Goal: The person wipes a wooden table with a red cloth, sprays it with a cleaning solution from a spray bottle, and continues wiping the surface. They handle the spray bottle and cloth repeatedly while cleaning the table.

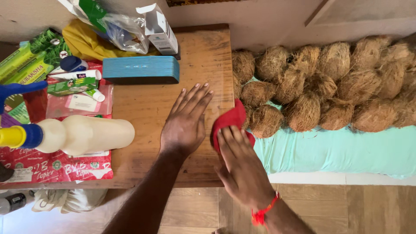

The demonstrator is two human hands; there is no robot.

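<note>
your left hand lies flat and empty on the wooden table, palm down, fingers spread and pointing up and to the right, toward the far edge. your right hand is pressed flat on a red cloth, fingers straight and together, not curled round it; a red thread band circles that wrist. the red cloth sits at the table's right edge, partly on the wood and partly over the side. its long axis runs on a slant from lower left to upper right, the free end poking out past your fingertips toward the coconuts. how much of it is under your palm you cannot tell.

the husked brown coconuts are heaped just beside the table on a pale green sheet, the nearest ones touching or almost touching the cloth. well to the left of your left hand lies a white plastic bottle on its side, its blue and yellow cap pointing left. beyond your left hand, near the far edge, rests a blue oblong block, long axis left to right, with a small white carton standing behind it.
</note>
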